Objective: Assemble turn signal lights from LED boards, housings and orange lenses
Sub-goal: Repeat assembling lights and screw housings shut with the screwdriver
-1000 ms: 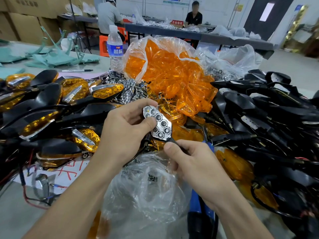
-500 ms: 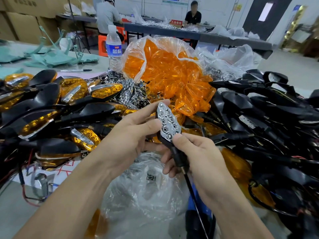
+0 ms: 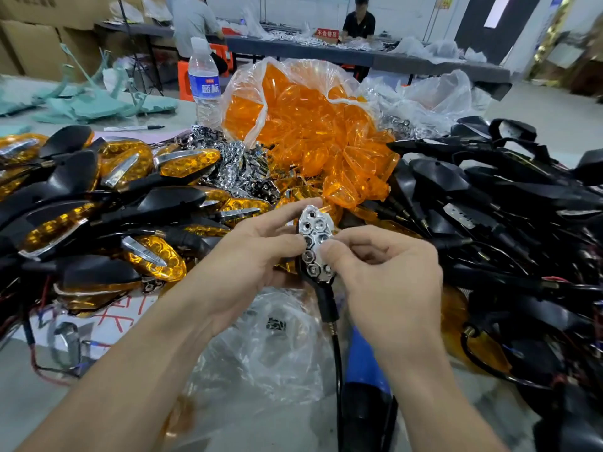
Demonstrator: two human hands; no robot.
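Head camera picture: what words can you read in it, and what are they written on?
"蓝标": blue label of the water bottle.
"不合格区": red sign at the back.
Red handwriting on the white paper: partly covered, unreadable.
Yellow wall sign: too blurred.

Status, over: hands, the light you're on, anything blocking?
Left hand, right hand both pinching chrome LED board in its black housing. No lens on yet. Orange lenses spill right behind, nothing blocking.

grey table [image 3: 45, 399], lamp piles [image 3: 98, 203], water bottle [image 3: 204, 83]
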